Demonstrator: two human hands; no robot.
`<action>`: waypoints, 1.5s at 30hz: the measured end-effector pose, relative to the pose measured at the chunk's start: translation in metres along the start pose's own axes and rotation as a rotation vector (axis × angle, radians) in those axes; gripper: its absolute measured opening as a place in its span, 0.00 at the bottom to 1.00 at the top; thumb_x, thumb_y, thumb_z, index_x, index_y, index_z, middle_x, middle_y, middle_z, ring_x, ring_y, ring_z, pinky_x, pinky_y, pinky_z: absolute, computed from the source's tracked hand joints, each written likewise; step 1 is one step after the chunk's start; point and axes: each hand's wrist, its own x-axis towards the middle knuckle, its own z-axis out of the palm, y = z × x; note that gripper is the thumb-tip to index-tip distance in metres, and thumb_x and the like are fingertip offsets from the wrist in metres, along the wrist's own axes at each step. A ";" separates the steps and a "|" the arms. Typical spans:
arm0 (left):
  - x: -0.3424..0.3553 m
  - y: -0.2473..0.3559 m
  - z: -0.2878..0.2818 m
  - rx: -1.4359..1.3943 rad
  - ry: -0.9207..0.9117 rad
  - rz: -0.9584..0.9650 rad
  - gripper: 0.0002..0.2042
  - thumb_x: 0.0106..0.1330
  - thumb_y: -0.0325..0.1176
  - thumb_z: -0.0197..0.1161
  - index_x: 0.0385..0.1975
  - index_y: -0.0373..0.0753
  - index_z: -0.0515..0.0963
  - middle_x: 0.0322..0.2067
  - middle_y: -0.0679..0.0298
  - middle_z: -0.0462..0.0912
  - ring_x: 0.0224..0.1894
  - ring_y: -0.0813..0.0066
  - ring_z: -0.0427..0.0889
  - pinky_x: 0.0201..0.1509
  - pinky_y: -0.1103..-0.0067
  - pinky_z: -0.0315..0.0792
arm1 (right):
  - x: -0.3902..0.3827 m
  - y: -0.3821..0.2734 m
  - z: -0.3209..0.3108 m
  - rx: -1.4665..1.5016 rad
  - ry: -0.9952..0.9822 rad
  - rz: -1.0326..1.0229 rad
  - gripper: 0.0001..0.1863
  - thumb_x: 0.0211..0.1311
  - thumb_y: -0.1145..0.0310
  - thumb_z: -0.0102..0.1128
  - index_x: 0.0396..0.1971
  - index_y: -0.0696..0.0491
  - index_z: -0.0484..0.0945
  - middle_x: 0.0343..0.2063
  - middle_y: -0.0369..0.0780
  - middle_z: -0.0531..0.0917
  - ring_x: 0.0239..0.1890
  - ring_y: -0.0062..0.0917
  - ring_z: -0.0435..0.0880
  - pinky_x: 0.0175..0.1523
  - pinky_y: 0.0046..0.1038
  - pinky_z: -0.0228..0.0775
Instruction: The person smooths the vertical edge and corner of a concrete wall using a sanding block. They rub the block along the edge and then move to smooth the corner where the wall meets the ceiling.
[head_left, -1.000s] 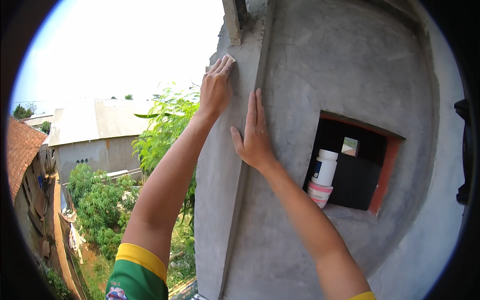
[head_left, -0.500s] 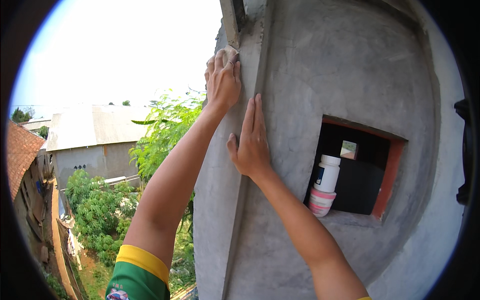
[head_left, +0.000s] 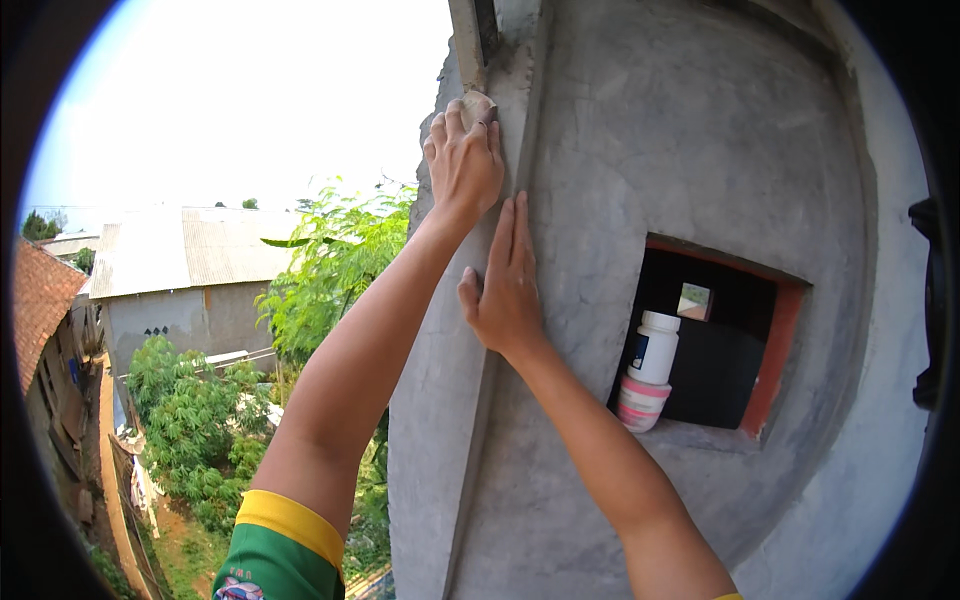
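High on the narrow face of the grey plastered column (head_left: 430,420), my left hand (head_left: 465,165) is closed over a small tan pad (head_left: 478,107). The pad looks like folded sandpaper or a worn sponge; which one I cannot tell, as my fingers cover much of it. It presses on the plaster just below an upright post (head_left: 467,45). Lower and to the right, my right hand (head_left: 507,290) lies flat along the column's raised edge, fingers stretched upward and thumb apart, holding nothing.
A square opening (head_left: 715,370) in the grey wall (head_left: 700,130) holds a white bottle (head_left: 655,347) stacked on a pink-and-white tub (head_left: 641,402). Left of the column's rough outer edge is a drop to trees (head_left: 190,420) and roofs (head_left: 190,245) below.
My left hand has shifted a little to the right across the column face with the tan pad, more of which now shows. My right hand stays nearly in place.
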 end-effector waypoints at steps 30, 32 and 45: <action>0.023 0.027 -0.002 0.086 -0.038 0.166 0.18 0.77 0.29 0.57 0.62 0.31 0.81 0.67 0.50 0.82 0.67 0.52 0.75 0.69 0.63 0.68 | -0.001 0.000 0.001 -0.010 0.008 -0.040 0.48 0.67 0.72 0.55 0.81 0.71 0.42 0.78 0.74 0.46 0.79 0.70 0.56 0.81 0.57 0.55; 0.026 0.028 0.004 0.037 -0.010 0.214 0.18 0.77 0.28 0.57 0.62 0.29 0.81 0.67 0.47 0.82 0.69 0.51 0.75 0.71 0.61 0.68 | 0.000 0.000 0.002 -0.010 0.025 -0.054 0.48 0.67 0.72 0.56 0.81 0.71 0.42 0.78 0.74 0.47 0.79 0.70 0.56 0.81 0.57 0.55; 0.049 0.025 0.018 -0.198 0.125 0.443 0.18 0.81 0.29 0.57 0.64 0.25 0.78 0.69 0.45 0.79 0.75 0.47 0.73 0.79 0.56 0.68 | -0.004 -0.002 0.005 -0.017 0.047 -0.036 0.49 0.66 0.73 0.56 0.82 0.69 0.41 0.79 0.72 0.48 0.79 0.69 0.57 0.81 0.57 0.56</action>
